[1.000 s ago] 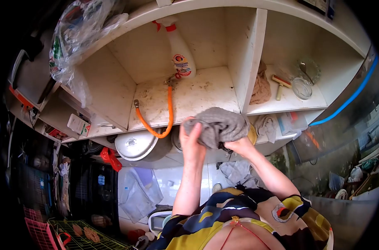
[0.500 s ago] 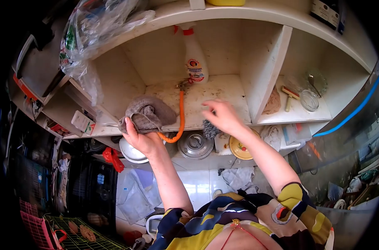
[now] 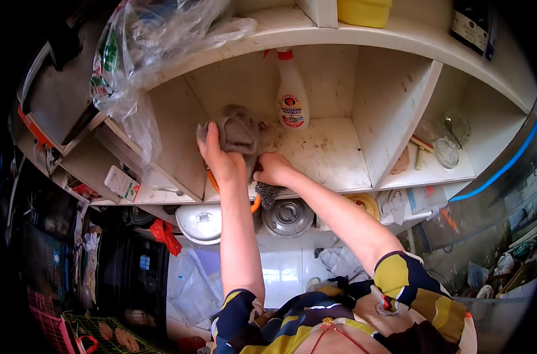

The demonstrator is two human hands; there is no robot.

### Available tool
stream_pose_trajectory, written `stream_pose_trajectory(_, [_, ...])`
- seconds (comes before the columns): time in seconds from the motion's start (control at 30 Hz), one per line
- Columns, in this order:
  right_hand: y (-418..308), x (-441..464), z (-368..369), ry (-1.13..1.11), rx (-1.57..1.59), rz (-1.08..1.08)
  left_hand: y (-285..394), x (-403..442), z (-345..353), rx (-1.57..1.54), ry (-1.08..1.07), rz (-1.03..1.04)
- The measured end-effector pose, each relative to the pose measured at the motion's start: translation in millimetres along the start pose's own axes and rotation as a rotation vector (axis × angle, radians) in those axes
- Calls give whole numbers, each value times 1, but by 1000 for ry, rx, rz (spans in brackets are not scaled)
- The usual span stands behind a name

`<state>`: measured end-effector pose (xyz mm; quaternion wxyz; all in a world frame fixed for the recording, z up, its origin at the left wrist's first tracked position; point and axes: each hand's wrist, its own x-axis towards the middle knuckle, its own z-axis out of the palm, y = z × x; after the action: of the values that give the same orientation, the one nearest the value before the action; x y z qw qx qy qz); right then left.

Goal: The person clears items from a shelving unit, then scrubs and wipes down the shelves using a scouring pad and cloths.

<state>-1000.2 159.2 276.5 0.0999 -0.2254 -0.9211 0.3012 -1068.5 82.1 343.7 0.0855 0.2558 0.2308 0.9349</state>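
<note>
A grey-brown cloth (image 3: 240,131) is bunched in my left hand (image 3: 221,159), inside the middle compartment of the white shelf. My right hand (image 3: 275,170) is closed just beside it, fingers against or very near the cloth's lower right edge. Below those fingers hangs a dark grey mesh scourer (image 3: 267,194), apparently gripped in the right hand. An orange hose (image 3: 256,204) shows only in short pieces; my hands and the cloth cover the rest, including its metal end. Behind, a white spray bottle (image 3: 292,97) with a red neck stands upright on the stained compartment floor.
Plastic bags (image 3: 126,88) hang over the shelf's left side. On the right, a small glass dish (image 3: 446,153) sits behind a divider (image 3: 407,118). Below the shelf edge are a steel lid (image 3: 288,218), a white lid (image 3: 198,224) and a yellow plate (image 3: 363,206).
My right hand has moved left with the scourer, up to the cloth. My left hand has carried the cloth deeper into the compartment, over the hose. The view has shifted slightly.
</note>
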Motion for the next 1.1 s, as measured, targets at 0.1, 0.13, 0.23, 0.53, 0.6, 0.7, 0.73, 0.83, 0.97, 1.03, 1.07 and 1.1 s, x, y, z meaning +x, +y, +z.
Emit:
stream_pose_trajectory(0.1, [31, 10, 1, 66, 142, -49, -16, 17, 22, -67, -18, -56])
stream_pose_trajectory(0.13, [40, 10, -2, 135, 155, -58, -29, 25, 23, -5, -41, -64])
stream_pose_trajectory(0.23, [59, 1, -21, 171, 215, 23, -76, 29, 27, 284, -43, -88])
stream_pose_trajectory(0.53, [109, 10, -63, 649, 354, 128, -140, -3, -28, 1442, -497, 242])
stream_pose_trajectory(0.6, [122, 26, -72, 582, 352, 115, -137, -5, -23, 1474, -566, 244])
stream_pose_trajectory(0.7, [134, 29, -71, 557, 354, 73, -134, -17, 2, 1350, -612, 290])
stream_pose_trajectory(0.73, [138, 25, -71, 597, 358, 46, -136, -24, 19, 1194, -588, 325])
stream_pose_trajectory(0.83, [143, 16, -58, 654, 395, 188, -140, -40, 72, 1042, -626, 387])
stream_pose_trajectory(0.97, [146, -9, -44, 737, 505, 162, -151, -21, 127, 977, -686, 549])
stream_pose_trajectory(1.03, [149, -21, -51, 730, 551, 165, -162, -5, 145, 931, -681, 759])
stream_pose_trajectory(1.07, [150, -26, -54, 710, 601, 166, -167, 2, 150, 967, -677, 772])
stream_pose_trajectory(1.1, [151, -30, -57, 716, 598, 168, -172, 4, 147, 960, -679, 771])
